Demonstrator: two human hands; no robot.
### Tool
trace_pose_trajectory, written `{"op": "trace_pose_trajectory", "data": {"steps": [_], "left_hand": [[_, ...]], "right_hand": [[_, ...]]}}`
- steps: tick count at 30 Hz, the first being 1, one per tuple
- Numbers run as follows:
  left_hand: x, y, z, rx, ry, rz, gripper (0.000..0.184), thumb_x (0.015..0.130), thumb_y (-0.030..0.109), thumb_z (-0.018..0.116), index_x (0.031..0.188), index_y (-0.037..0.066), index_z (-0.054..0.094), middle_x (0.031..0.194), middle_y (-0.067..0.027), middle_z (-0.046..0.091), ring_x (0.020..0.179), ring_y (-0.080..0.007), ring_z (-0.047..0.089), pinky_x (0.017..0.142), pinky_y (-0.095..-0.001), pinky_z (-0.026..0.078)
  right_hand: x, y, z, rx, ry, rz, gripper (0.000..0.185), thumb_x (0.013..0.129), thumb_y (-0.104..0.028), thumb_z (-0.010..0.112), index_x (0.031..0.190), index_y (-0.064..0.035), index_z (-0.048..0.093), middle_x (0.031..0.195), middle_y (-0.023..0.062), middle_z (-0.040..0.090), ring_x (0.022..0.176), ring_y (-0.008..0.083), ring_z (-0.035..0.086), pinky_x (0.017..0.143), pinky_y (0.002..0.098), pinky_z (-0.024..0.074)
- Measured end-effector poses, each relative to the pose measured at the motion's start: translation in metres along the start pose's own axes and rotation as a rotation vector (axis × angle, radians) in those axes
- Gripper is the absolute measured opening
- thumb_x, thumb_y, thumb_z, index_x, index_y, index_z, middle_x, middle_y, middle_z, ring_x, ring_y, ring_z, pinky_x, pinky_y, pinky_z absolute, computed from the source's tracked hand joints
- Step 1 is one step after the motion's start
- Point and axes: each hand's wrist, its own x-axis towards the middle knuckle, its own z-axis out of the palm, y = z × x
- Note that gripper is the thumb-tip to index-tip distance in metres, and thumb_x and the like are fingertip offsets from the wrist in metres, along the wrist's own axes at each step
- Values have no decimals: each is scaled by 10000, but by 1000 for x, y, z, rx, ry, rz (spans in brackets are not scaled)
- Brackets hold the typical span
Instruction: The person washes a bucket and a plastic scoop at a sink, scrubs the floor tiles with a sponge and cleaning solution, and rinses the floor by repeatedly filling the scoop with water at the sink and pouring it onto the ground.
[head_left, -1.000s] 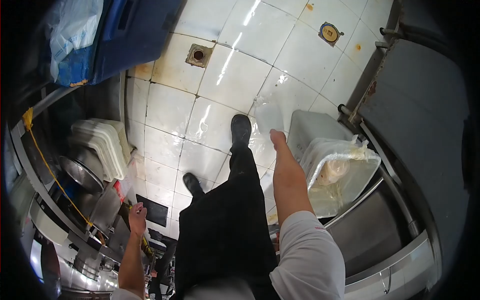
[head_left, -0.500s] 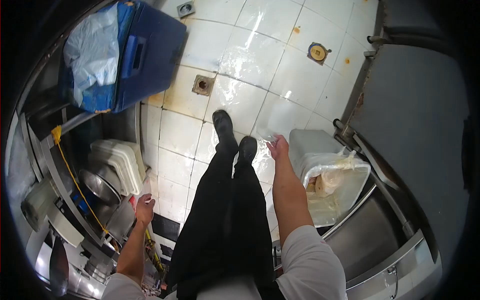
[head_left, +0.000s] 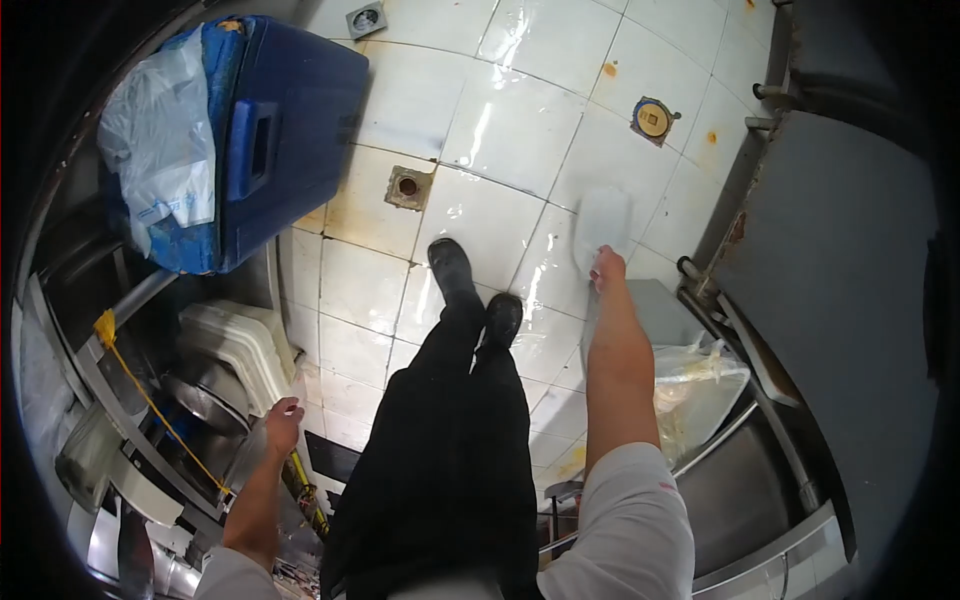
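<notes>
My right hand (head_left: 608, 268) grips the near edge of a clear, whitish plastic container (head_left: 604, 222), which hangs over the wet tiled floor on the right. The container is see-through and its exact shape is hard to tell. On the left, my left hand (head_left: 284, 420) hangs with curled fingers beside a metal shelf, close to stacked white plastic trays (head_left: 235, 345); whether it holds anything is not clear. Below my right forearm stands a grey bin (head_left: 650, 312) with a clear plastic liner (head_left: 700, 385).
A blue cooler box (head_left: 300, 120) with a plastic bag (head_left: 165, 140) on it stands upper left. Metal bowls (head_left: 210, 395) lie on the left rack. A floor drain (head_left: 408, 187) lies ahead of my shoes. A grey metal surface (head_left: 840, 300) runs along the right.
My right hand has moved right and forward with the clear container, and my arm now covers part of the lined bin. My feet have stepped, and the blue cooler shows more fully.
</notes>
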Motion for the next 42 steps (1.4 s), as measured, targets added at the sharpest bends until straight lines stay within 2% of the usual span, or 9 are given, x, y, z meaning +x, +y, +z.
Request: {"op": "trace_pose_trajectory", "data": {"steps": [3,6,10,15,23,27,30,40,42], "left_hand": [[11,2,-2,-45,-18,-36,314,801,144,653,1073,-12,630,1016,-170,663,966,-262,631,864,-340,477],[21,14,-11,-100,-68,24,328,799,135,656,1081,-29,619,1012,-167,657,965,-245,621,866,-326,468],[37,27,-18,-275,-59,32,339,805,135,653,1090,-44,608,986,-157,653,938,-232,612,857,-316,462],[39,104,-49,-289,-33,142,299,814,132,642,1065,-30,622,979,-134,659,928,-222,614,851,-313,467],[83,240,-49,-297,-3,228,281,814,152,646,1043,-10,626,948,-124,656,921,-222,620,830,-320,478],[92,313,-45,-282,-3,258,291,818,166,649,1057,2,623,965,-130,655,936,-228,622,825,-327,484],[90,358,-45,-255,-6,210,299,825,174,645,1073,10,621,1008,-135,653,940,-241,630,810,-334,500],[71,469,-19,-442,-1,-38,311,843,198,631,1116,50,613,1074,-146,634,918,-255,645,795,-355,517],[58,480,-12,-496,-13,-128,330,840,210,629,1132,57,609,1094,-140,628,910,-258,646,805,-358,515]], "right_hand": [[70,26,0,-420,71,-139,310,802,-278,567,948,-6,589,714,100,528,589,225,491,524,372,428],[39,-10,-2,-521,-69,-200,323,788,-262,575,928,28,586,642,97,494,492,222,451,460,375,386],[-2,-60,-21,-632,-193,-311,294,780,-246,594,973,-24,600,812,88,585,677,204,545,575,348,462],[-81,-156,-29,-228,-211,-116,314,787,-231,599,1057,-72,604,1053,48,591,986,196,544,769,353,504],[-26,-310,-12,-571,-44,-362,403,808,-302,593,1066,8,599,983,129,623,898,247,593,769,378,498],[-12,-398,34,-824,156,-648,478,816,-346,556,1036,75,610,948,243,654,925,364,625,825,416,477],[8,-466,72,-1014,83,-538,450,842,-336,483,945,73,640,1020,257,648,1007,381,609,866,454,458],[51,-582,232,-2141,-168,-1131,351,904,-295,443,1023,-25,633,1091,147,602,1064,341,548,834,485,493],[35,-577,262,-2030,-110,-1169,343,900,-305,465,1040,-40,631,1112,125,591,1080,330,535,823,492,494]]}}
